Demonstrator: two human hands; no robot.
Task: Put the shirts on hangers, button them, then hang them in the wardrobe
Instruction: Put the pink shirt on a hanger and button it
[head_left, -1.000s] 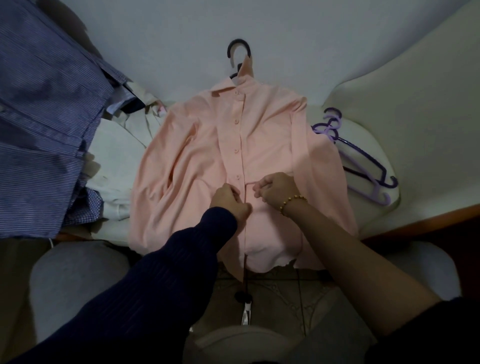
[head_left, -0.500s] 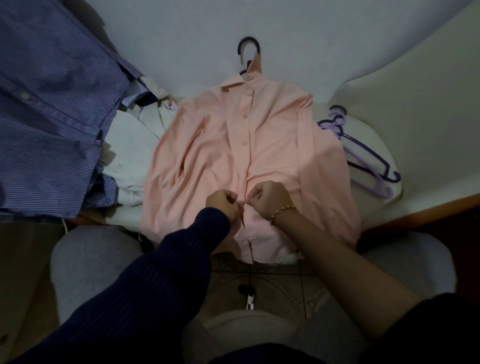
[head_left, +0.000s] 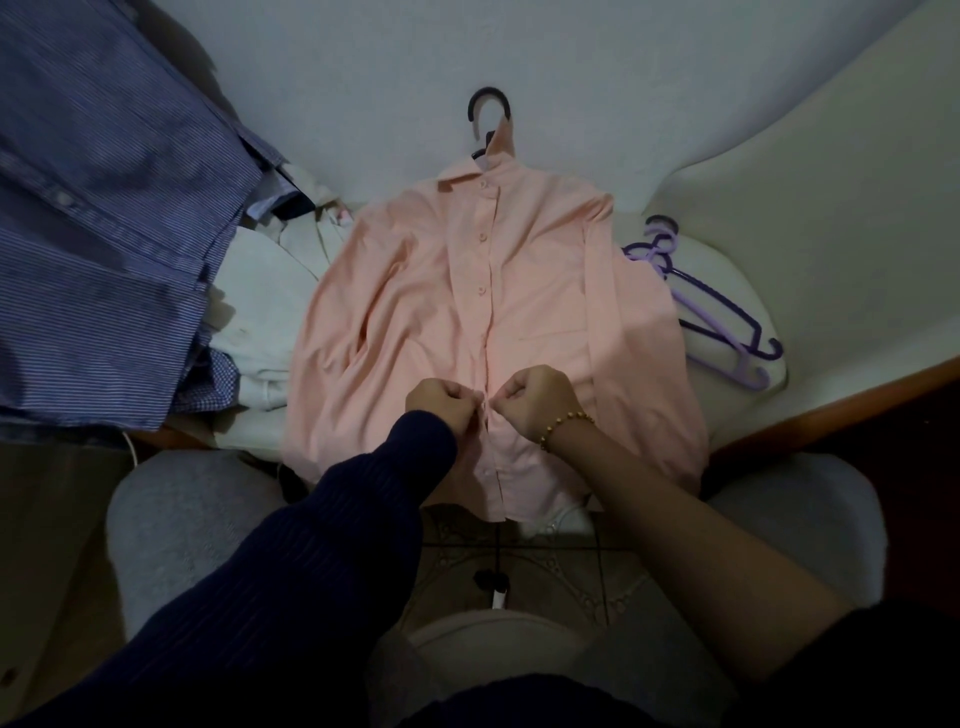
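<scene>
Peach shirt (head_left: 441, 291) on dark hanger (head_left: 485, 101), left hand (head_left: 441, 402) and right hand (head_left: 535, 400) pinching its placket

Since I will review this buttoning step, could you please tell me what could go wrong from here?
1. The left hand and right hand both pinch the front edges of the peach long-sleeved shirt low down; a button might enter the wrong hole and pucker the front.
2. Its hem hangs past the edge of the pale sheet, so a tug could slide the shirt and shift it on the dark hanger, of which only the hook shows.
</scene>
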